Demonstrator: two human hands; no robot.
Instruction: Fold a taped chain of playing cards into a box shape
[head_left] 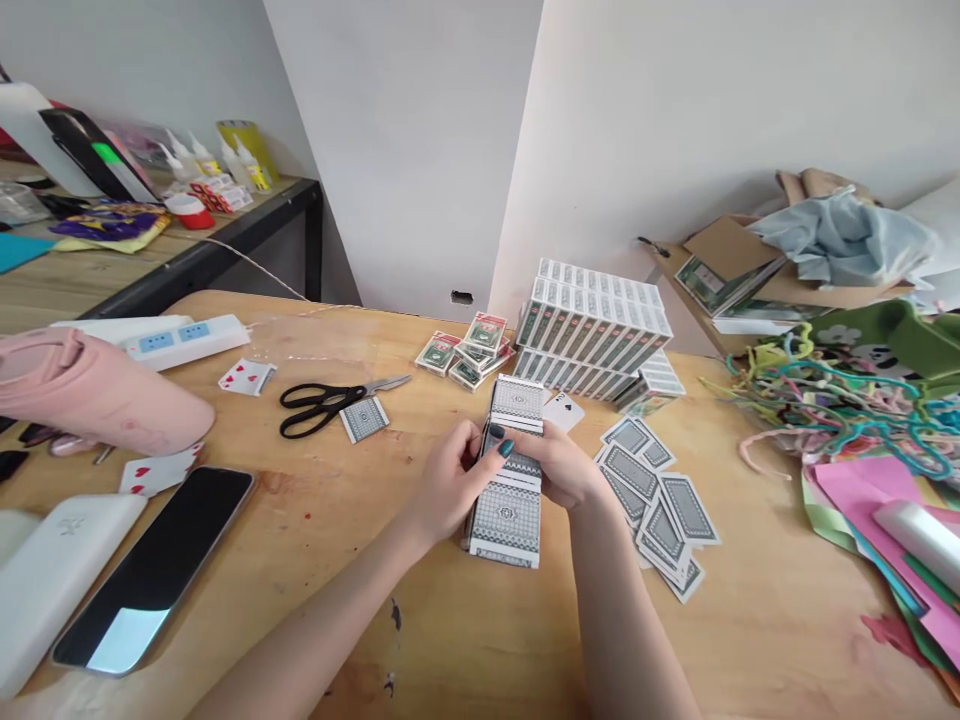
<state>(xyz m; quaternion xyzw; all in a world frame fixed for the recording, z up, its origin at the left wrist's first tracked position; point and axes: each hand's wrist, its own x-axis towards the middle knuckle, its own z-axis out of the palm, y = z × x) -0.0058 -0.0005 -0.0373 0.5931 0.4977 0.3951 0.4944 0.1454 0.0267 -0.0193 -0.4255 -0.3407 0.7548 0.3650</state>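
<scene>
Both hands meet at table centre over a row of grey-backed playing-card stacks [510,490] lying on the light wooden table [465,640]. Left hand [450,485] is curled, fingers with dark teal nails pressed against the left side of the middle stack, thumb on top. Right hand [562,465] cups the same stack from the right, fingers closed round it — so the stack is pinched between the two hands. One stack sits beyond the hands, another nearer the camera.

Right of the hands: loose grey-backed cards [660,500] fanned face down, a face-up spade card [564,410] just beyond. Farther back, a block of boxed card decks [596,325] and a few scattered small boxes [469,355]. Left side — black-handled scissors [330,400], a single face-down card [364,419] just beside them, red heart cards [247,376], a black smartphone [157,565], a white power bank [45,580], a pink sleeve [90,385]. Far right: coloured paper and a tangle of cords [832,405].
</scene>
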